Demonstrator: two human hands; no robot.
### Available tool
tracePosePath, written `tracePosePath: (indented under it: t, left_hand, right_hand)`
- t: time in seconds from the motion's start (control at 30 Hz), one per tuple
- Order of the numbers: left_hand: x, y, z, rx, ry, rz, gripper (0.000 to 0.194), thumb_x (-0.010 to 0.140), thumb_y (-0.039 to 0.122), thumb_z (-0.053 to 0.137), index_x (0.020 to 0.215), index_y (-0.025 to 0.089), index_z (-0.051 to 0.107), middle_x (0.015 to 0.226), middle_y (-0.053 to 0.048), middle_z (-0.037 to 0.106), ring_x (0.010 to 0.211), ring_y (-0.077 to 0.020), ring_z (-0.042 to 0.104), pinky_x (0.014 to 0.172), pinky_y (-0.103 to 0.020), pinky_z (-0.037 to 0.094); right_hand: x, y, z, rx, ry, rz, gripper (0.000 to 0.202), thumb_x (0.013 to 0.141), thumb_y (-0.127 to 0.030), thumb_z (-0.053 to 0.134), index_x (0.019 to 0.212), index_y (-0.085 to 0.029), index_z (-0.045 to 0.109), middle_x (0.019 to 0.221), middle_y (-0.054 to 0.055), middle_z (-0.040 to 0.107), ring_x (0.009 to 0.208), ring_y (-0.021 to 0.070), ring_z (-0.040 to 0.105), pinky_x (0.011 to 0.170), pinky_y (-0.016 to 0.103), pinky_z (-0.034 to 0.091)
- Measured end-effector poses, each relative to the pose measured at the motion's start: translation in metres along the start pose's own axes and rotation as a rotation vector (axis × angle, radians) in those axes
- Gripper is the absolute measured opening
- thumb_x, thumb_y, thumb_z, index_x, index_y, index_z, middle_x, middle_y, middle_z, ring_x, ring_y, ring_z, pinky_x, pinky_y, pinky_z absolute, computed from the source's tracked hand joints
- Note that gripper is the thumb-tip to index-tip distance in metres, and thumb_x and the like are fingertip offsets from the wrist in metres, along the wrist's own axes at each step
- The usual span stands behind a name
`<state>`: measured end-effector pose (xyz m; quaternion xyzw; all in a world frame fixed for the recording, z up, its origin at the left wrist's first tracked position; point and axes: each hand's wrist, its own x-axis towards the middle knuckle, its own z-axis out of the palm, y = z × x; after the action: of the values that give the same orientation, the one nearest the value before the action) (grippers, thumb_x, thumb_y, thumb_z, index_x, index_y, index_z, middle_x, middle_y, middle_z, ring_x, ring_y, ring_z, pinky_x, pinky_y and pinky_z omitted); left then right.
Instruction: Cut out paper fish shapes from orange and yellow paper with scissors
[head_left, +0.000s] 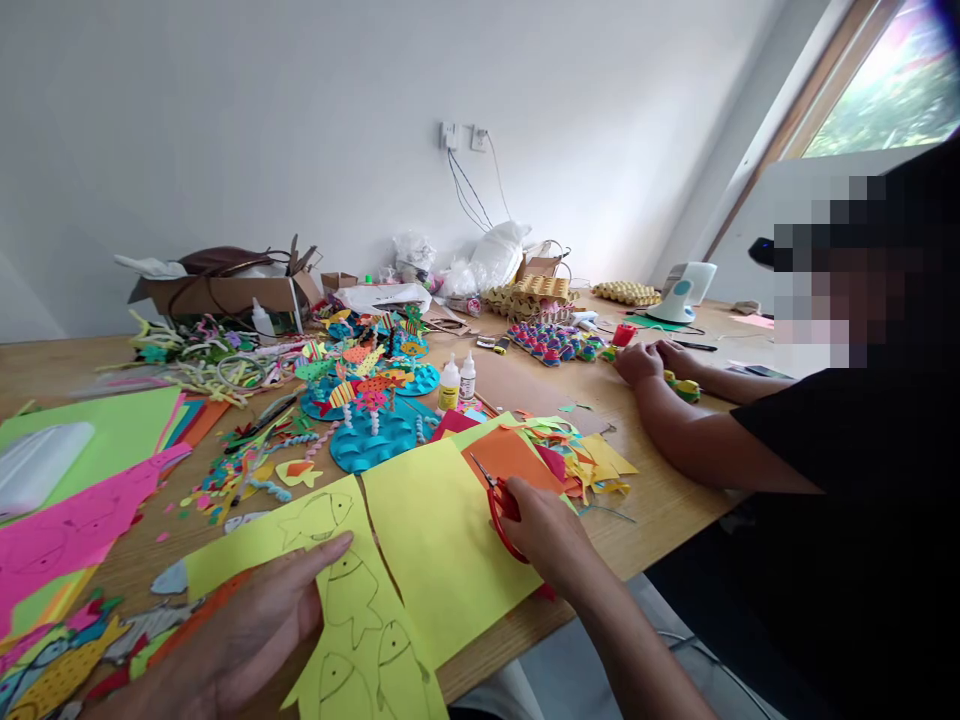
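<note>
My left hand (259, 610) pinches a piece of yellow paper (346, 640) with its thumb on top. Several fish are drawn on that paper in dark outline, and part of it runs out of view at the bottom. In my right hand (544, 530) are red-handled scissors (504, 515), the blades pointing up and left above an orange sheet (517, 458). Beneath lies a plain yellow sheet (427, 535), split by a gap from the drawn piece. A small cut-out yellow fish (298, 473) rests beyond my left hand.
Blue bases with paper fish (375, 440) stand ahead, beside two glue bottles (449, 384). Paper scraps (589, 460) lie on the right, coloured sheets (97, 420) on the left. A co-worker (825, 480) sits at the right, hands near painted egg-carton pieces (551, 342).
</note>
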<state>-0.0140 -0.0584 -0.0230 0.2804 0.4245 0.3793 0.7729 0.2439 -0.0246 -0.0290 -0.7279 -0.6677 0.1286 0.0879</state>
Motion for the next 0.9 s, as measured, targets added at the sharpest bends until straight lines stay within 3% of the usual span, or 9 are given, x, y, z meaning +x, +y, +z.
tracePosePath:
  t: [0.1, 0.23, 0.37, 0.53, 0.7, 0.9]
  left_hand:
    - [0.006, 0.001, 0.009, -0.072, -0.035, -0.021, 0.021, 0.082, 0.026, 0.059, 0.098, 0.021, 0.071, 0.100, -0.006, 0.075, 0.098, -0.0282, 0.065, 0.091, -0.042, 0.046]
    - [0.007, 0.004, 0.018, -0.095, -0.058, 0.005, 0.027, 0.081, 0.025, 0.060, 0.108, 0.025, 0.066, 0.109, -0.003, 0.072, 0.108, -0.0275, 0.061, 0.095, -0.040, 0.043]
    - [0.008, 0.007, 0.023, -0.078, -0.083, -0.004, 0.025, 0.085, 0.026, 0.054, 0.107, 0.025, 0.066, 0.111, -0.003, 0.071, 0.110, -0.0270, 0.060, 0.093, -0.039, 0.044]
    - [0.017, 0.010, 0.018, -0.058, -0.117, 0.001, 0.024, 0.086, 0.026, 0.053, 0.101, 0.016, 0.069, 0.099, -0.010, 0.075, 0.097, -0.0283, 0.066, 0.088, -0.041, 0.047]
    - [0.023, 0.012, 0.011, 0.050, -0.056, 0.009, 0.020, 0.079, 0.026, 0.064, 0.089, 0.010, 0.072, 0.085, -0.012, 0.077, 0.081, -0.0255, 0.070, 0.077, -0.036, 0.053]
    - [0.022, 0.023, 0.010, 0.236, -0.064, -0.022, 0.020, 0.072, 0.033, 0.070, 0.076, 0.013, 0.074, 0.073, -0.008, 0.077, 0.067, -0.0206, 0.069, 0.065, -0.029, 0.053]
  right_hand:
    - [0.003, 0.001, 0.004, 0.045, 0.006, -0.013, 0.012, 0.073, -0.013, 0.053, 0.083, -0.017, 0.058, 0.076, 0.007, 0.064, 0.066, 0.0185, 0.055, 0.050, 0.024, 0.023]
    - [0.006, 0.002, 0.009, 0.130, 0.028, -0.041, 0.009, 0.071, -0.010, 0.054, 0.077, -0.017, 0.055, 0.073, 0.003, 0.062, 0.064, 0.0151, 0.053, 0.050, 0.022, 0.026]
    - [0.005, 0.009, 0.000, 0.172, 0.081, -0.021, 0.005, 0.073, -0.012, 0.051, 0.072, -0.017, 0.051, 0.067, 0.000, 0.057, 0.061, 0.0138, 0.050, 0.050, 0.021, 0.028]
    - [0.008, 0.037, -0.020, 0.159, 0.135, 0.037, 0.006, 0.075, -0.015, 0.050, 0.071, -0.019, 0.047, 0.065, -0.001, 0.055, 0.061, 0.0146, 0.049, 0.052, 0.022, 0.029]
    - [0.019, 0.067, -0.019, 0.101, 0.160, 0.112, 0.014, 0.073, -0.016, 0.051, 0.063, -0.020, 0.043, 0.059, 0.000, 0.052, 0.058, 0.0168, 0.048, 0.050, 0.024, 0.024]
    - [0.012, 0.066, -0.024, 0.084, 0.241, 0.155, 0.012, 0.077, -0.026, 0.050, 0.067, -0.021, 0.047, 0.064, 0.003, 0.052, 0.060, 0.0192, 0.048, 0.050, 0.026, 0.024]
